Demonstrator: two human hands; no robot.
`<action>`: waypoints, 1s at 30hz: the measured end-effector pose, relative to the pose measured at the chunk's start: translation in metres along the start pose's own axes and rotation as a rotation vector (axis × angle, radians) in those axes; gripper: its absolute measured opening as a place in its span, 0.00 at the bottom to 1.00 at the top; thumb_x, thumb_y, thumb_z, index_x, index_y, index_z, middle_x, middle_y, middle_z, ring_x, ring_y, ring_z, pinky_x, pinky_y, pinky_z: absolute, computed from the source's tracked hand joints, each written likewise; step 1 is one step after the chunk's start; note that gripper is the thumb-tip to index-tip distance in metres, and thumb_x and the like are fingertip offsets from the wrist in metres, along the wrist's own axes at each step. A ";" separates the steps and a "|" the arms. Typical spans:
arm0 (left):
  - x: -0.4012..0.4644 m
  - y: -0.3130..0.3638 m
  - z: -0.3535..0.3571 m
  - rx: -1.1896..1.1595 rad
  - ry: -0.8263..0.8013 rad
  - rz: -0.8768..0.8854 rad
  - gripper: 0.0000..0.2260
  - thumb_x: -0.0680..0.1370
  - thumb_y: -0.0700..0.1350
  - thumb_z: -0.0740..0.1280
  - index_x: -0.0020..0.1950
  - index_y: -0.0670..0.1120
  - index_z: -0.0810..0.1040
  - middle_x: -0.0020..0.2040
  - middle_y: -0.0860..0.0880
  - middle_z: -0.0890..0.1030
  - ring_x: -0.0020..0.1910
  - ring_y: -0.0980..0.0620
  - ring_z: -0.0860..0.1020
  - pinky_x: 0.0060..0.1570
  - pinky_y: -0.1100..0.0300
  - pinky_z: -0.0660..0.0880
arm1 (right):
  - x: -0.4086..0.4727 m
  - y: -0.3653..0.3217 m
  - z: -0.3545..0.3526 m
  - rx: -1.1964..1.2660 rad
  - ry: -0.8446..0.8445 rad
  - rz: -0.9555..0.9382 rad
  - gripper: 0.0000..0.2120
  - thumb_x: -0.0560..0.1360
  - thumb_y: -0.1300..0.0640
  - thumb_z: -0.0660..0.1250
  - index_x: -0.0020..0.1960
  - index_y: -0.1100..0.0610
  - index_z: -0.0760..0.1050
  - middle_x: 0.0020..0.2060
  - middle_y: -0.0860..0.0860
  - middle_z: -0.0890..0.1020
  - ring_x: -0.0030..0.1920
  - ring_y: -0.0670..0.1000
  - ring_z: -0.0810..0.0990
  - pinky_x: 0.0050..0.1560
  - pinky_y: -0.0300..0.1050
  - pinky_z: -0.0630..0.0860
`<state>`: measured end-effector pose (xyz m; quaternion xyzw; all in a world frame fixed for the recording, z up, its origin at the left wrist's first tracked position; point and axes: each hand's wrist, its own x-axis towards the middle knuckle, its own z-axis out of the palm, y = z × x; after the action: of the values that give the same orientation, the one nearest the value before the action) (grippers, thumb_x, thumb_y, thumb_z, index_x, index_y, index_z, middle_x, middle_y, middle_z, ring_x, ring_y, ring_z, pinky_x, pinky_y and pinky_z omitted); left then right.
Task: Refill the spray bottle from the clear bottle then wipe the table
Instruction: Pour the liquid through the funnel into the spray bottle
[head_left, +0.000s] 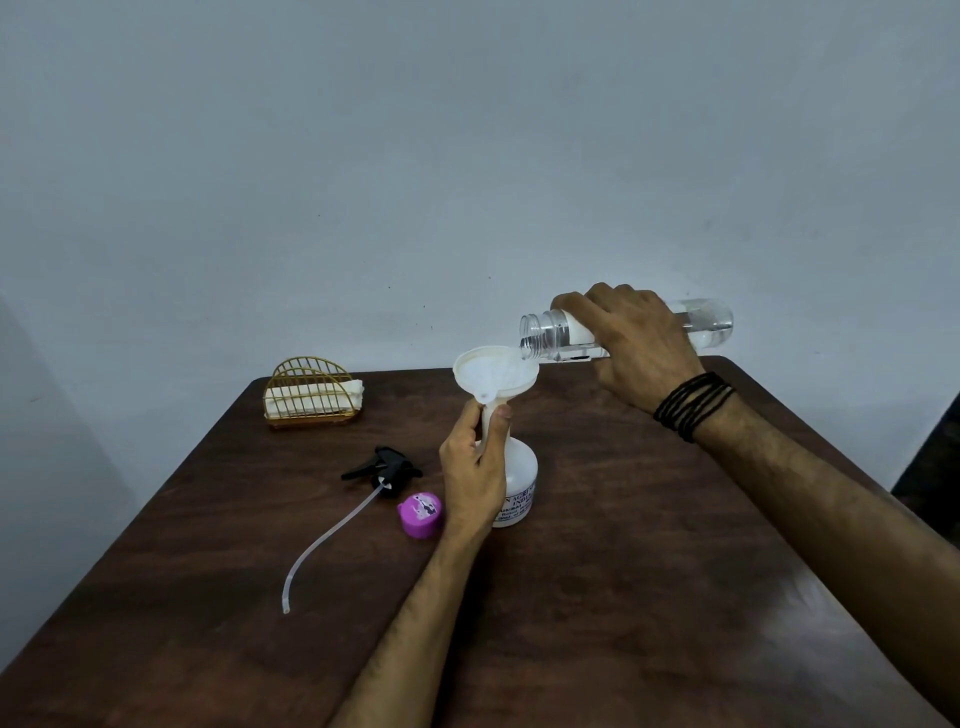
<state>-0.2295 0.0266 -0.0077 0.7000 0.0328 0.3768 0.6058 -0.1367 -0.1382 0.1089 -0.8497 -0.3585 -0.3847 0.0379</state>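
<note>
A white spray bottle (519, 480) with printed text stands upright mid-table, its top off. A white funnel (493, 375) sits in its neck. My left hand (475, 465) grips the bottle's neck and the funnel stem. My right hand (631, 345) holds the clear bottle (550, 335) tipped nearly horizontal, its open mouth over the funnel's right rim. Clear liquid shows in the bottle's far end. The black trigger head (387, 470) with its long dip tube lies left of the bottle. A purple cap (420, 514) lies beside it.
A gold wire holder (310, 397) with white folded cloths stands at the table's far left corner. The dark wooden table (597, 597) reaches a plain wall at the back. A dark object (935, 467) shows past the right edge.
</note>
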 end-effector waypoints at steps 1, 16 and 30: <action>0.000 0.000 0.000 0.000 0.001 0.000 0.10 0.82 0.48 0.65 0.56 0.44 0.81 0.46 0.53 0.83 0.45 0.61 0.79 0.44 0.71 0.73 | 0.000 0.000 0.000 -0.003 0.003 -0.001 0.32 0.62 0.67 0.71 0.63 0.49 0.71 0.45 0.50 0.78 0.42 0.55 0.76 0.46 0.50 0.72; 0.000 0.002 0.001 0.000 0.005 0.001 0.09 0.82 0.45 0.65 0.56 0.42 0.82 0.45 0.53 0.83 0.44 0.63 0.79 0.43 0.72 0.73 | 0.003 0.003 -0.006 -0.025 0.000 -0.007 0.33 0.61 0.68 0.70 0.64 0.50 0.72 0.47 0.51 0.78 0.43 0.56 0.76 0.47 0.51 0.71; -0.001 0.001 0.001 -0.018 -0.010 -0.009 0.09 0.82 0.48 0.65 0.58 0.48 0.81 0.46 0.54 0.84 0.46 0.61 0.80 0.45 0.69 0.75 | 0.005 0.004 -0.010 -0.032 0.015 -0.021 0.32 0.61 0.69 0.70 0.63 0.51 0.73 0.46 0.51 0.78 0.42 0.56 0.76 0.47 0.51 0.71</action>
<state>-0.2305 0.0251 -0.0073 0.6961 0.0295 0.3708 0.6140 -0.1380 -0.1420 0.1196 -0.8434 -0.3611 -0.3972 0.0229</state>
